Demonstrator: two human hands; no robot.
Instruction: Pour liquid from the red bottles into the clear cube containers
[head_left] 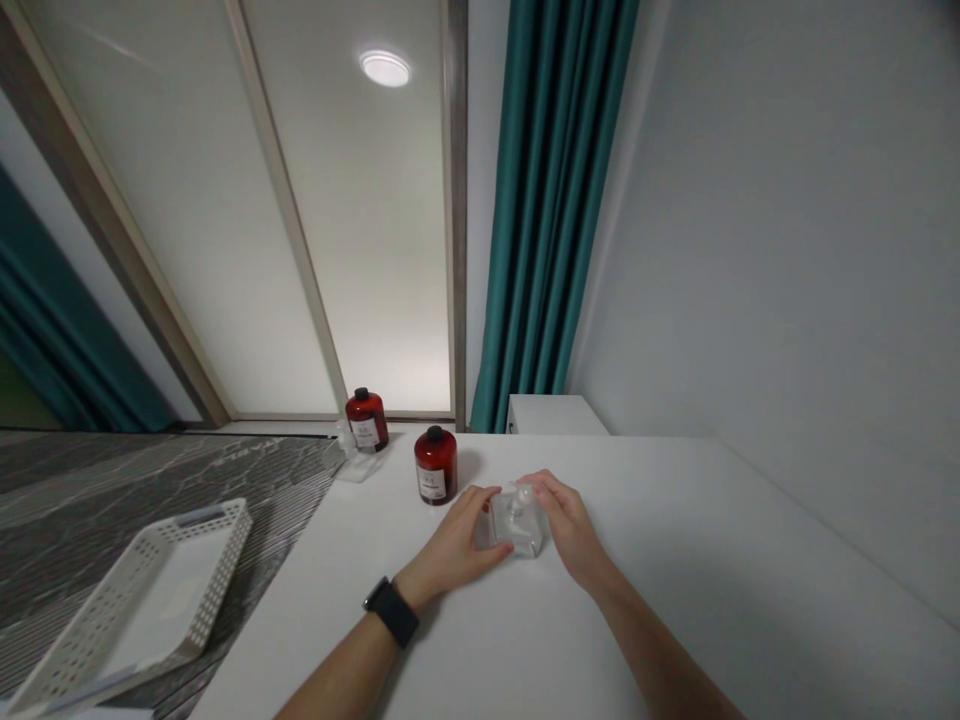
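A small clear plastic container (527, 538), squarish with a whitish spout or cap near its top, is on the white table between my hands. Whether it is a soft pouch or a stiff bottle I cannot tell. My left hand (465, 540) grips its left side, thumb along the near edge and fingers at the far corner. At the upper right, the bent fingers of my right hand (566, 515) hold it close to the cap. A dark red bottle (436, 463) with a black cap and white label stands upright just beyond my left hand.
Farther back stands a second red bottle (366, 418), beside another clear container (358, 466) at the table's left edge. A white perforated basket (214, 590) sits lower left, over the grey patterned floor. A white cabinet (555, 412) and green curtain (555, 200) are behind the table.
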